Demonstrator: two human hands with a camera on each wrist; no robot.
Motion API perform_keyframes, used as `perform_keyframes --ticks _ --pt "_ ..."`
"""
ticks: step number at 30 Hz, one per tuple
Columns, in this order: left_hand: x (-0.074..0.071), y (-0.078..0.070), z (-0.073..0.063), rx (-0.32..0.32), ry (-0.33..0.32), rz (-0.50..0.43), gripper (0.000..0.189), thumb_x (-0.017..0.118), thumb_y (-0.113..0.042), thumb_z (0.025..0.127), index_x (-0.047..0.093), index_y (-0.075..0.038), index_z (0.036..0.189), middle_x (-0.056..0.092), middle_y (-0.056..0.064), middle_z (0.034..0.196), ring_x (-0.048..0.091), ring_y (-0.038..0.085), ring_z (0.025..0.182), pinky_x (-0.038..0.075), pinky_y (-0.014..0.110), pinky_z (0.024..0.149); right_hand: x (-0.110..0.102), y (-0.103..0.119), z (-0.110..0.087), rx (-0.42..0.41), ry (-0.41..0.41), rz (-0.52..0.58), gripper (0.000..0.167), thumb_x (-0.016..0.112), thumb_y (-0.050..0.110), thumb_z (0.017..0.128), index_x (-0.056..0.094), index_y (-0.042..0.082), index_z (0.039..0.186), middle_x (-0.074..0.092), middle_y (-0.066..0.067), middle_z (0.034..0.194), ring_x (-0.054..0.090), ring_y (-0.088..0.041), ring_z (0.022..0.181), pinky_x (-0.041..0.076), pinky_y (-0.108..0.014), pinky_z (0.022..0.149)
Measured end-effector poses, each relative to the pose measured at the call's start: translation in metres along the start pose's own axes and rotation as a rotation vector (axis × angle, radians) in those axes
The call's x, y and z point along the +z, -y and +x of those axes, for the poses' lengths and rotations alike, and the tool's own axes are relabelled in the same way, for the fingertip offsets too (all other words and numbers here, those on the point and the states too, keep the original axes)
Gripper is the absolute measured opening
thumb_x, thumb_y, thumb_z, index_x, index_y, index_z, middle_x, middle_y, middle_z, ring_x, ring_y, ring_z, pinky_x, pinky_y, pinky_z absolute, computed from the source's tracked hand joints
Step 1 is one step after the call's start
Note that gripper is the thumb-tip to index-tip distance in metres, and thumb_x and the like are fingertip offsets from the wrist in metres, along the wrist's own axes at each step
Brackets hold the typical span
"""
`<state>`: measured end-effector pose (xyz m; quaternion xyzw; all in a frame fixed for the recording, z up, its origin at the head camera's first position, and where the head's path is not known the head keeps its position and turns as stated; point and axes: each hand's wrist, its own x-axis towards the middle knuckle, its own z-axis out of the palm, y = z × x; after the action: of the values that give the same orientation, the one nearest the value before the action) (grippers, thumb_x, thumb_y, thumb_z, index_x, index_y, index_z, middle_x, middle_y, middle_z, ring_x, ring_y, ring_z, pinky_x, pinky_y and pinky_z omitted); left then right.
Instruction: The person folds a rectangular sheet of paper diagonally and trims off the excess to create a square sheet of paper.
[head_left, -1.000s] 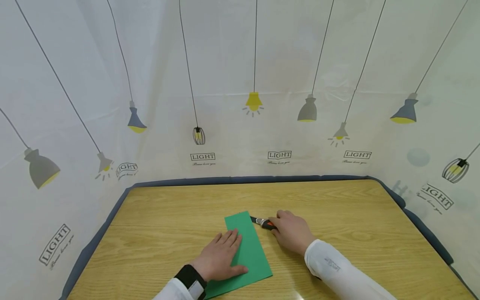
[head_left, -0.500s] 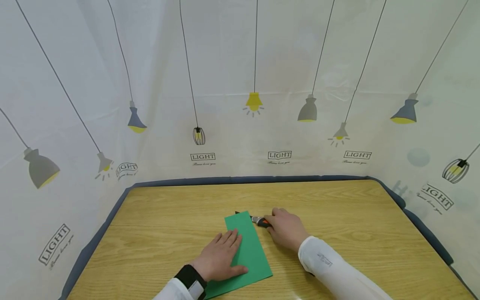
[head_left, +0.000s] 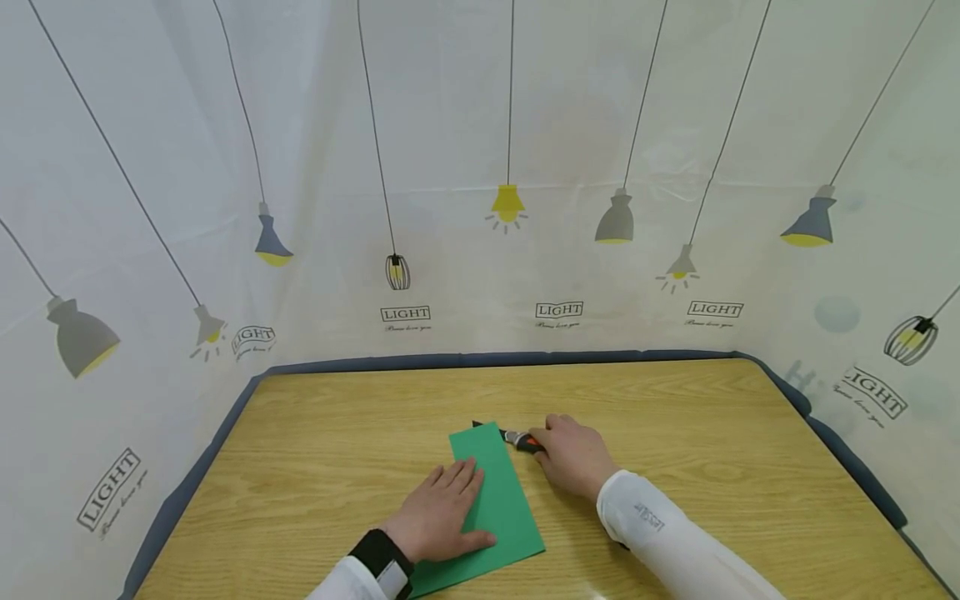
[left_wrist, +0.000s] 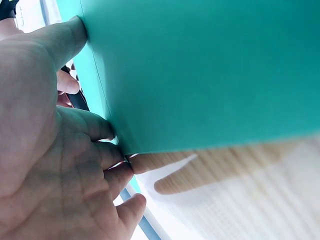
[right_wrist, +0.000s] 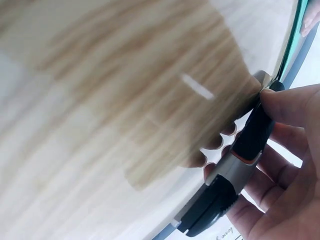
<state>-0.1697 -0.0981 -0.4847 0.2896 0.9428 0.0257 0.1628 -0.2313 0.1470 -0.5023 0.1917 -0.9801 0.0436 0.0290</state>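
Note:
A green sheet of paper or card (head_left: 506, 517) lies slanted on the table, with a thin straight line along it in the left wrist view. My left hand (head_left: 442, 512) rests flat on it, fingers and thumb spread. To the right of its far end, my right hand (head_left: 579, 457) grips a utility knife (head_left: 529, 442) by its black handle with orange trim. The silver front of the knife meets the sheet's right edge. Its blade is hidden by the green sheet, and a dark tip shows past the far edge. Thumb and fingers wrap the handle (right_wrist: 252, 132) in the right wrist view.
The wood-grain table (head_left: 337, 442) reaches back to a dark blue border (head_left: 510, 359). Behind and at both sides hangs a white curtain (head_left: 450, 125) printed with lamps. A black band (head_left: 382, 560) circles the left wrist.
My right hand has slid the knife leftward, and its dark tip has come out past the sheet's far edge. The left hand and the sheet have stayed in place.

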Motion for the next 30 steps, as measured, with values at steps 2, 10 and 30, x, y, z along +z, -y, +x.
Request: perform_keyframes --ticks 2,10,30 --pt "0.0 0.0 0.001 0.001 -0.001 0.003 0.09 0.048 -0.071 0.089 0.027 -0.013 0.155 0.022 0.008 0.163 0.021 0.026 0.151 0.024 0.05 0.12 0.0 -0.003 0.0 0.013 -0.001 -0.003 0.035 0.069 0.033 0.091 0.068 0.022 0.124 0.058 0.0 0.093 0.05 -0.013 0.079 0.05 -0.033 0.065" --pt "0.0 -0.001 0.001 0.009 -0.006 0.003 0.091 0.048 -0.071 0.089 0.027 -0.012 0.155 0.022 0.009 0.163 0.022 0.027 0.15 0.025 0.05 0.12 0.0 -0.017 -0.004 0.03 -0.037 -0.007 0.035 0.071 0.031 0.089 0.068 0.019 0.122 0.057 0.0 0.09 0.05 -0.014 0.075 0.049 -0.033 0.061" --pt "0.001 -0.002 -0.001 0.01 -0.016 -0.014 0.09 0.05 -0.069 0.089 0.028 -0.01 0.155 0.023 0.011 0.163 0.023 0.028 0.15 0.025 0.051 0.119 -0.03 -0.098 -0.064 0.199 -0.071 0.048 0.033 0.072 0.027 0.088 0.07 0.008 0.115 0.056 -0.001 0.081 0.045 -0.014 0.062 0.038 -0.029 0.052"
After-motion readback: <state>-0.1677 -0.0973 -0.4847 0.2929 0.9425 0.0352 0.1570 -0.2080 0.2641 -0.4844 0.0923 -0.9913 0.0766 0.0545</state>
